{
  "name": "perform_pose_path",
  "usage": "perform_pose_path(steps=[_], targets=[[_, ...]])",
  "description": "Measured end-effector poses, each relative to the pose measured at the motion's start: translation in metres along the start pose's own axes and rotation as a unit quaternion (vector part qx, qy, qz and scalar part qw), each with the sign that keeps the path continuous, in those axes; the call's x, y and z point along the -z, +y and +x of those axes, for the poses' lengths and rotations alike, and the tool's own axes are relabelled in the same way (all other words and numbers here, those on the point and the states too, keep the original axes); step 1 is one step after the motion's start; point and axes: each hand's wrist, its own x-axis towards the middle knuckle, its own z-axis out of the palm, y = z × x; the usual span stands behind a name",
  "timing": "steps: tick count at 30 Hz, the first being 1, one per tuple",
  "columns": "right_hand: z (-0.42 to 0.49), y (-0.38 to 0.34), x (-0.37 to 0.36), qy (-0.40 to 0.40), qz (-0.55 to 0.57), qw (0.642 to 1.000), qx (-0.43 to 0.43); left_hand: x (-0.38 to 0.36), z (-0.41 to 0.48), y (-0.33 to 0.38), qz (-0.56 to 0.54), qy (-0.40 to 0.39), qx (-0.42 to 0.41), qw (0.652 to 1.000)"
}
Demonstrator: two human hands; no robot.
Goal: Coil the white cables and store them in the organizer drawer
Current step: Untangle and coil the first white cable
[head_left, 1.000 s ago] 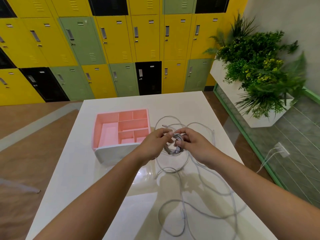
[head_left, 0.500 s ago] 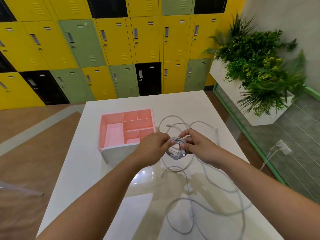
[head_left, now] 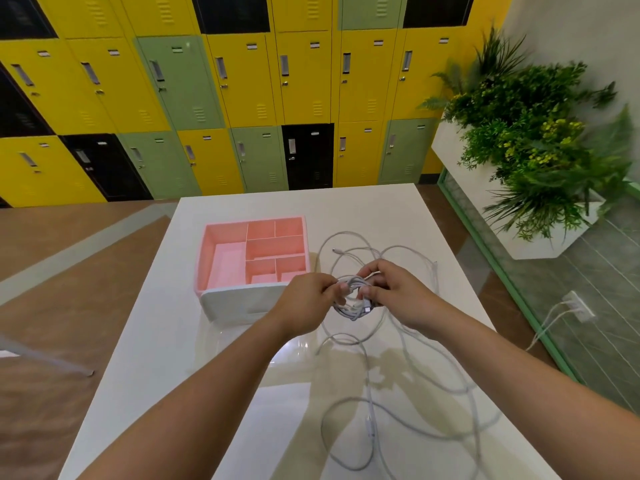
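A small coil of white cable (head_left: 353, 297) hangs between my two hands above the white table (head_left: 363, 209). My left hand (head_left: 306, 301) pinches its left side and my right hand (head_left: 391, 292) grips its right side, near a plug. More loose white cable (head_left: 408, 403) sprawls in loops over the table, both beyond my hands and toward me. The organizer drawer (head_left: 221, 244), pink inside with a white front and several compartments, sits just left of my hands and shows nothing inside.
A wall of yellow, green and black lockers (head_left: 242, 98) stands beyond the table. A white planter with green plants (head_left: 540, 140) is at the right, and a wall socket with white leads (head_left: 576, 306) lies past the table's right edge.
My hands have stayed on the coil, turning it slightly between them. The view has shifted a little, so the drawer and the cables sit slightly further right in the frame.
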Motion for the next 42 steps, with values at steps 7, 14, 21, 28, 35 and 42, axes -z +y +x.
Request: perform_pose_path(steps=[7, 14, 21, 28, 35, 42], targets=[[-0.003, -0.002, 0.017, -0.037, -0.004, 0.999, -0.003, -0.008, 0.0, 0.013, 0.019, -0.006, 0.007, 1.0], [-0.005, 0.004, 0.025, -0.047, -0.021, 0.999, -0.005, -0.026, -0.005, 0.019, 0.097, 0.079, -0.044, 0.991], [-0.007, 0.011, 0.016, -0.055, -0.007, 0.998, -0.012, -0.032, -0.015, 0.012, 0.095, 0.123, 0.011, 0.988], [0.003, 0.01, -0.015, -0.059, -0.007, 0.998, -0.012, -0.016, -0.027, -0.014, 0.008, 0.136, 0.053, 0.989], [0.024, 0.002, -0.079, -0.079, -0.003, 0.997, -0.009, 0.029, -0.05, -0.069, -0.05, 0.114, 0.122, 0.985], [0.052, 0.005, -0.145, -0.048, -0.021, 0.998, -0.04, 0.082, -0.075, -0.163, 0.161, 0.118, 0.187, 0.962]])
